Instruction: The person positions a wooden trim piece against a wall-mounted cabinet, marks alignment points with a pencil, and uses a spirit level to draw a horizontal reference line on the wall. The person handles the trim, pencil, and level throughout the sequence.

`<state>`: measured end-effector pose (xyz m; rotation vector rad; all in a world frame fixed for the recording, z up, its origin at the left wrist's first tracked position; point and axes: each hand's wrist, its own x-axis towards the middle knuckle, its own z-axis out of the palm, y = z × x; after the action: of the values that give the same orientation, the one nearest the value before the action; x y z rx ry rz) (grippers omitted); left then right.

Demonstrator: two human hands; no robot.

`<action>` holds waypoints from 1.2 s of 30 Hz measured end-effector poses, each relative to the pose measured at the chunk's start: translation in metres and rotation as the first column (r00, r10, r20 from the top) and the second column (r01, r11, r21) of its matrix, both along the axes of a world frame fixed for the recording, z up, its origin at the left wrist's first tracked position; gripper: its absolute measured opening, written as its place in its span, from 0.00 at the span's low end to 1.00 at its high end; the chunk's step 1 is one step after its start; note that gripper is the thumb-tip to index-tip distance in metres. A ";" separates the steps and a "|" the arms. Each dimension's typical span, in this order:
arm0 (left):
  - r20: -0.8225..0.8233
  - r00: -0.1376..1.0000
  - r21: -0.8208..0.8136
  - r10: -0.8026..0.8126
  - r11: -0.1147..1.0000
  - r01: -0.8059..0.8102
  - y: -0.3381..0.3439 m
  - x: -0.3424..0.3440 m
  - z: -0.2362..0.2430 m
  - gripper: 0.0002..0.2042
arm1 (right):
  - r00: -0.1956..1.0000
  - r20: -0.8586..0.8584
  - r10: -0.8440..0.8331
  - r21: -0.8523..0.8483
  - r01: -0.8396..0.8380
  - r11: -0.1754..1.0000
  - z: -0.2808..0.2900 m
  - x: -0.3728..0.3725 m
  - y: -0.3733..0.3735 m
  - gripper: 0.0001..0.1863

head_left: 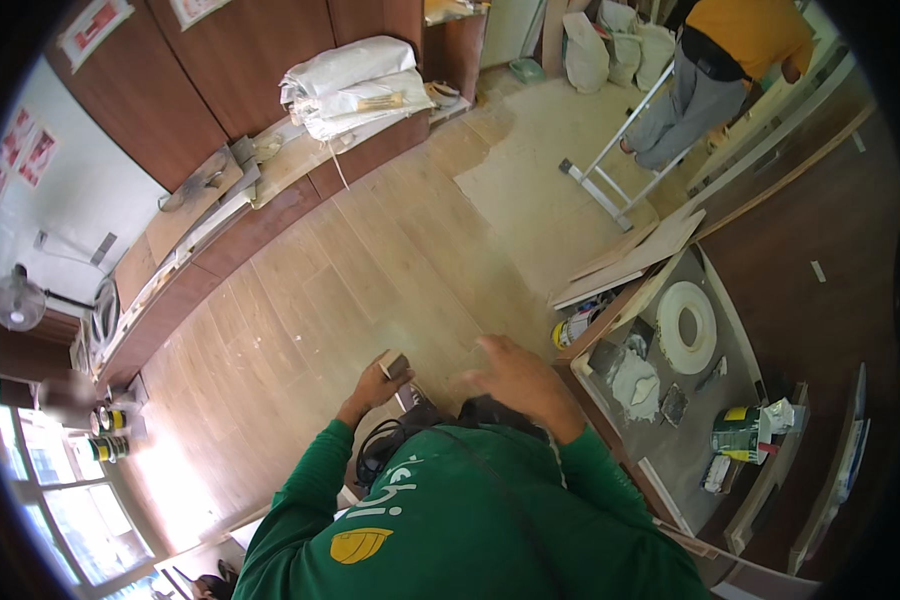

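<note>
My left hand [368, 388] is closed around a small block [394, 365] with a tan face and a dark brown side, perhaps a sanding block. It is held up in front of my body, above the wood-plank floor [370, 270]. To the right, my right hand [518, 380] is stretched forward with its fingers apart, a little blurred, and nothing shows in it. Dark cables [375, 450] hang by my chest, close below the left hand. Both arms are in green sleeves.
At right, a worktop [610, 440] carries a tape roll [686, 328], white filler [634, 385] and a green can [740, 432]. Boards [635, 258] jut out beyond it. A person [710, 90] stands by a metal ladder [610, 180]. White sacks [355, 85] lie on the left ledge.
</note>
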<state>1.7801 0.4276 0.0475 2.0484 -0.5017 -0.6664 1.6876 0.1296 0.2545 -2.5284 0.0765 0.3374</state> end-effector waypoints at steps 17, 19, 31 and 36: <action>-0.381 0.830 0.396 0.407 0.883 -0.251 0.035 0.103 -0.124 0.28 | 0.915 -0.393 -0.091 0.044 0.118 0.992 -0.117 0.181 -0.173 0.29; -0.383 0.830 0.390 0.405 0.886 -0.253 0.005 0.149 -0.120 0.28 | 0.936 -0.336 -0.104 0.032 0.121 0.992 -0.118 0.222 -0.213 0.29; -0.393 0.811 0.304 0.433 0.894 -0.330 -0.173 0.368 -0.094 0.31 | 0.804 -0.209 -0.557 -0.220 0.516 0.828 -0.104 0.325 -0.441 0.26; -0.424 0.810 0.358 0.405 0.897 -0.261 -0.222 0.428 -0.111 0.32 | 0.782 -0.377 -0.496 -0.157 0.474 0.866 -0.184 0.331 -0.466 0.27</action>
<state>2.2085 0.2060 -0.0639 2.0484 0.2713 -1.0400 2.0184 -0.3361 0.0704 -2.3348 0.8990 0.6464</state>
